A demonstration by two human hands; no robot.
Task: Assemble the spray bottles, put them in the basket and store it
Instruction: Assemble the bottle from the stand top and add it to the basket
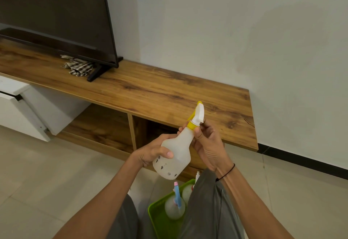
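I hold a translucent white spray bottle [177, 154] tilted in front of me, above my knees. My left hand [153, 152] wraps its body. My right hand [206, 141] pinches the yellow collar [192, 125] under the white and yellow spray head [199, 112]. Below, between my legs on the floor, stands a green basket [160, 218]. In it is a bottle with a blue and pink spray head [176, 196], and a second bottle [187, 191] is partly hidden by my right knee.
A low wooden TV bench [150, 90] runs along the white wall, with open shelf compartments [105, 124] underneath. A TV [56, 16] and a checked cloth [78, 65] sit on its left part. A white drawer unit [22, 105] stands at the left. The floor is pale tile.
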